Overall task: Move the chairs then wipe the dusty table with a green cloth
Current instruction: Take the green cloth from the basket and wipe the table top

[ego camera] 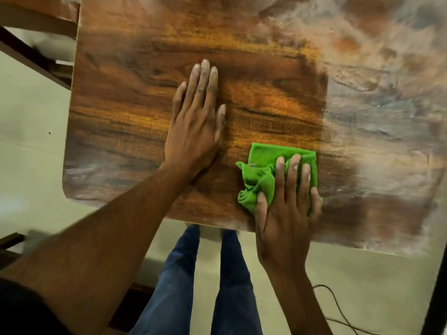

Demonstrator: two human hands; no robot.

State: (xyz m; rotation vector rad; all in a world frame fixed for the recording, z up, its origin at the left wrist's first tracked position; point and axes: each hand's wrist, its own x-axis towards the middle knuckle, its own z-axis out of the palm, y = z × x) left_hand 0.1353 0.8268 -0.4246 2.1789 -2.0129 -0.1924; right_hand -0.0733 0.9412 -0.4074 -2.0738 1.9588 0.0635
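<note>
The right hand (287, 209) grips the crumpled green cloth (268, 172) near the table (125, 112) front edge; the left hand (196, 122) lies flat, fingers straight. Grey dust (382, 97) covers the right part. A cable (338, 308) lies on the floor.

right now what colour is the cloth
Bright green cloth, under the right hand; head view.

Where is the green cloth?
The cloth lies on the table near its front edge, under the right hand, right of the flat left hand.
</note>
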